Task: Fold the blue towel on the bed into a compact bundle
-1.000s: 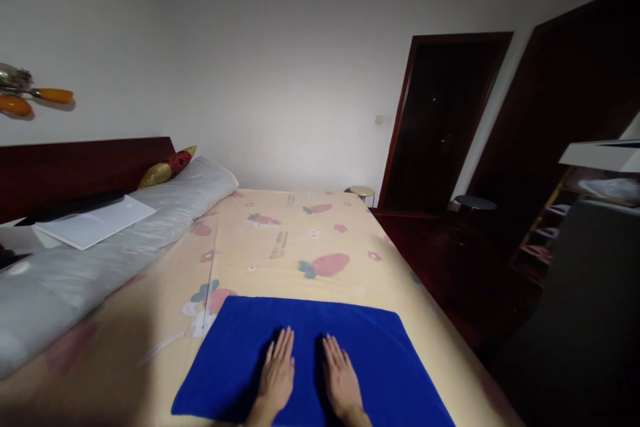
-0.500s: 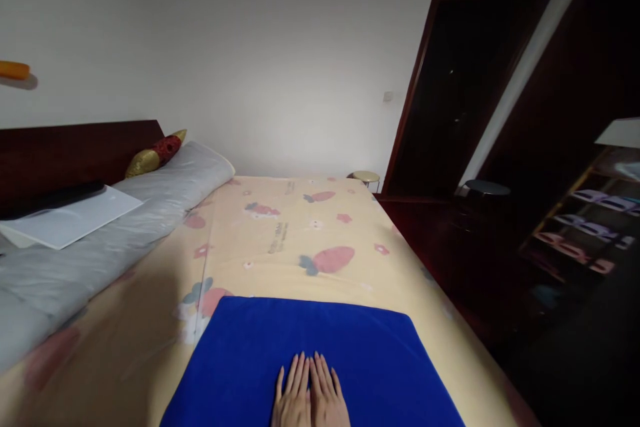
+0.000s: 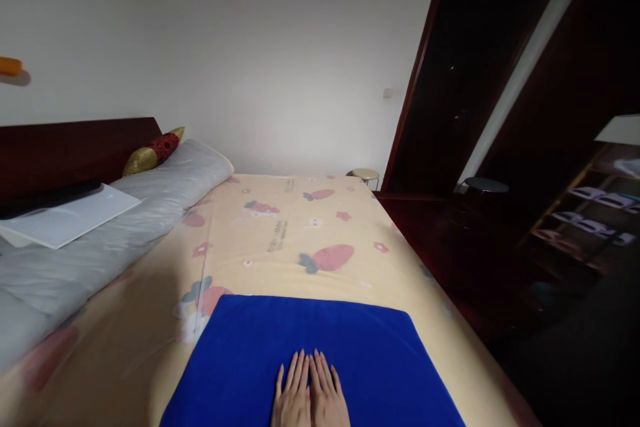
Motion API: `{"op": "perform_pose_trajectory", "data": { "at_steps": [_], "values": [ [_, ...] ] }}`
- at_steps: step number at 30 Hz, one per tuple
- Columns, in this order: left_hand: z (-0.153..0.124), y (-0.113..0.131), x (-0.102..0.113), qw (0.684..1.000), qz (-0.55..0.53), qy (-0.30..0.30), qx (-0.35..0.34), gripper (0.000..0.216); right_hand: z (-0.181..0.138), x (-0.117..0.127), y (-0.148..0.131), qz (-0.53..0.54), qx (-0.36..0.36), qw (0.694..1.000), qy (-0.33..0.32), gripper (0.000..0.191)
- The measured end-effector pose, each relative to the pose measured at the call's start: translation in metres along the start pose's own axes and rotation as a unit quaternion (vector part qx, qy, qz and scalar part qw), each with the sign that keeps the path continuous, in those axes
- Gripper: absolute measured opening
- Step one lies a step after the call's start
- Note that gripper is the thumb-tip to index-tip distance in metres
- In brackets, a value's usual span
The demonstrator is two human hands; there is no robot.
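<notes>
A smooth blue cloth (image 3: 240,347) lies spread on the bed, its near edge running out of the bottom of the view. My left hand (image 3: 293,397) rests palm down on this cloth, fingers stretched out and pointing away from me. Right beside it, with the inner sides touching, my right hand (image 3: 329,397) lies flat in the same way. Neither hand grips anything. The wrists fall below the frame.
Under the cloth is a cream bed sheet (image 3: 280,243) with carrot prints. A grey rolled quilt (image 3: 165,197) runs along the left, bearing a white board (image 3: 75,213) and a red-and-gold cushion (image 3: 155,152). Stools (image 3: 366,175) and a shoe rack (image 3: 590,200) stand beyond the bed.
The camera view has shifted very slightly. Both hands and the blue cloth stay where they were.
</notes>
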State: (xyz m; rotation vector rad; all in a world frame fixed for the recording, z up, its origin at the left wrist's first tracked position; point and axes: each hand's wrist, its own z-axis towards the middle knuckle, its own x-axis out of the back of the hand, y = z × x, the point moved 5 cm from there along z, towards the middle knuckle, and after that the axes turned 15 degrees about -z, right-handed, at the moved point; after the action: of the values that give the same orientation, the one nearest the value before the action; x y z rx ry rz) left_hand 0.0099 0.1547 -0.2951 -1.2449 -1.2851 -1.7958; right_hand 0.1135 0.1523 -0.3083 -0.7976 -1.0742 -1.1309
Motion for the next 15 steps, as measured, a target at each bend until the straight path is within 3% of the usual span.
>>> {"op": "perform_pose_trajectory", "data": {
  "at_steps": [10, 15],
  "values": [
    [0.008, -0.016, -0.008, 0.999, 0.027, -0.006, -0.021, 0.066, 0.006, -0.028, 0.006, -0.041, 0.006, 0.999, 0.029, 0.061],
    [0.020, -0.020, -0.001, 0.998, 0.065, 0.004, -0.017, 0.060, 0.016, -0.034, 0.014, -0.033, 0.000, 0.998, 0.048, 0.065]
  ]
}}
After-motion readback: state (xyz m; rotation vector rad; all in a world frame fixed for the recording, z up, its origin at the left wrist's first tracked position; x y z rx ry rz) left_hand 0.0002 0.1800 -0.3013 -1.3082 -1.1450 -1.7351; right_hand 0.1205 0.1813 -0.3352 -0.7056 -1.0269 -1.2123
